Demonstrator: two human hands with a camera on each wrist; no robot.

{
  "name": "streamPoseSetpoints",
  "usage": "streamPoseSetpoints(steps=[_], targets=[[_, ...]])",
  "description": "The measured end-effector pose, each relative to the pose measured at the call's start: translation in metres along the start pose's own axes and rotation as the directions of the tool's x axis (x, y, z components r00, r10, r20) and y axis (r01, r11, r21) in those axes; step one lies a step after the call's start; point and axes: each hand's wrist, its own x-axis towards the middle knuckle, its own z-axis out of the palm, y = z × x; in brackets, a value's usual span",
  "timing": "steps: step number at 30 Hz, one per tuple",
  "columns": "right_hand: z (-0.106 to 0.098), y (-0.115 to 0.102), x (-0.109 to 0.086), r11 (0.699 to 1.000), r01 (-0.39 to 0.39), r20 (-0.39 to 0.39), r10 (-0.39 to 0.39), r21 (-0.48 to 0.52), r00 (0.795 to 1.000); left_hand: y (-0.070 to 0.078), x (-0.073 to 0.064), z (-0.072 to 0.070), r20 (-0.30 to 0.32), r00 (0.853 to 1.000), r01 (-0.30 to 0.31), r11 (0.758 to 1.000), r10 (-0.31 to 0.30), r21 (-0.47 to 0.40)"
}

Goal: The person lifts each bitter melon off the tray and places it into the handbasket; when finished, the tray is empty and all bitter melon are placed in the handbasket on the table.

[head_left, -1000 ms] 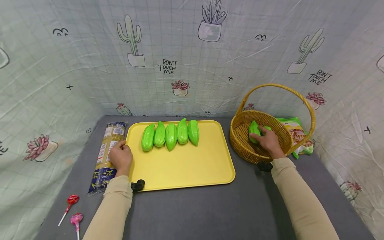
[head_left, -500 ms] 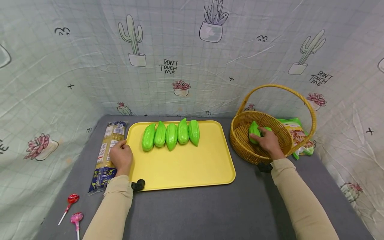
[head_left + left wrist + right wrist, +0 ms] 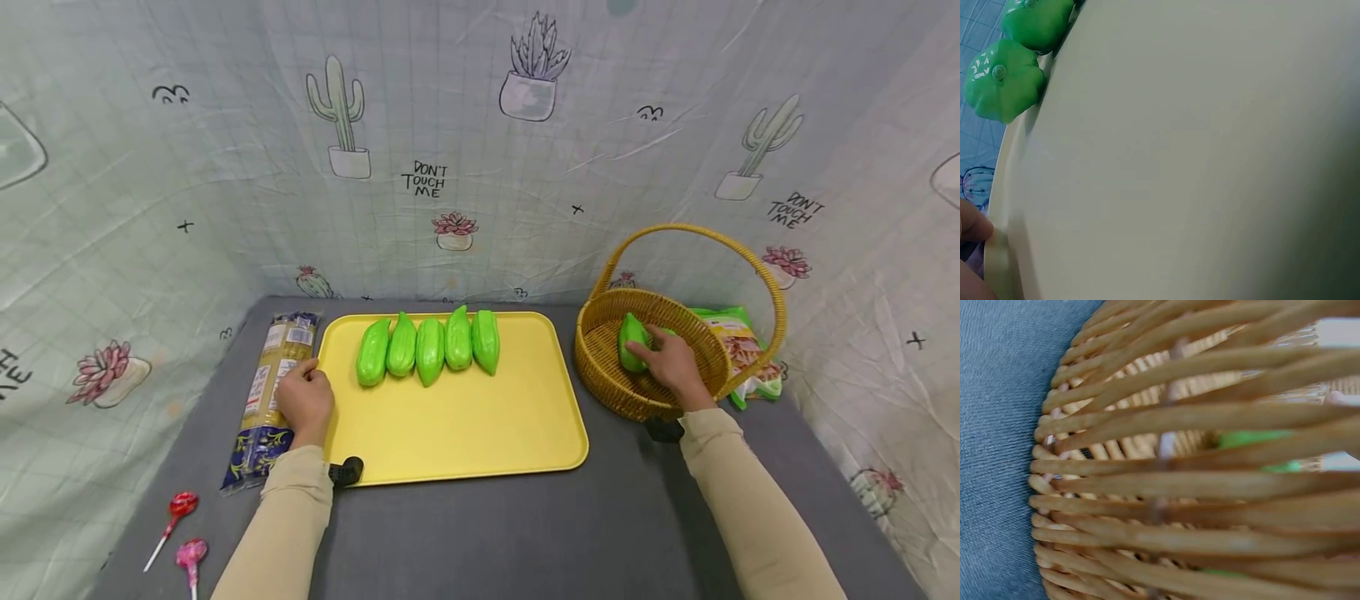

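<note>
My right hand [image 3: 675,365] reaches into the round wicker basket [image 3: 611,387], thumb and forefinger on a green ribbed fruit [image 3: 628,333] with a pointed end. More green shows beyond the fingers, largely covered by the hand. In the right wrist view the basket's woven wall [image 3: 1210,487] hides the grip. My left hand [image 3: 306,404] rests with loosely curled fingers at the left rim of the yellow tray [image 3: 465,425]; fingertips [image 3: 975,225] show right at that rim in the left wrist view. Several like green fruits [image 3: 430,350] lie in a row along the tray's back.
A pasta packet [image 3: 270,392] lies left of the tray, beside my left hand. Red [image 3: 183,503] and pink lollipops [image 3: 191,552] are at the front left. Behind the basket, whose tall handle [image 3: 772,292] arches up, lies a green food packet [image 3: 742,342]. Printed cloth surrounds the grey table.
The head view has tipped upward a little, so everything sits lower in it. Both hands stay nearly where they were, the right in the basket and the left at the tray's rim.
</note>
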Motion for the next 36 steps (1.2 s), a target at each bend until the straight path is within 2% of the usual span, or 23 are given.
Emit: streamPoseSetpoints(steps=[10,17,20,25,36], targets=[[-0.007,-0.017,-0.010,0.997,0.065,-0.036,-0.064,0.028,0.997,-0.003,0.000,0.000,0.003,1.000,0.002,1.000,-0.002,-0.005],[-0.007,-0.038,-0.018,0.994,0.091,-0.076,-0.086,0.067,0.993,0.000,-0.001,-0.001,0.005,1.000,0.013,1.000,-0.013,-0.003],[-0.007,-0.048,-0.020,0.989,0.116,-0.090,-0.108,0.087,0.990,0.001,-0.001,-0.001,-0.010,1.000,0.000,1.000,0.000,-0.005],[-0.004,-0.059,-0.022,0.980,0.164,-0.097,-0.154,0.109,0.983,0.002,-0.001,0.000,-0.027,0.999,-0.028,1.000,0.028,-0.003],[0.009,-0.073,-0.020,0.976,0.199,-0.122,-0.189,0.085,0.974,0.001,-0.002,0.001,-0.018,1.000,-0.017,1.000,0.017,-0.003]])
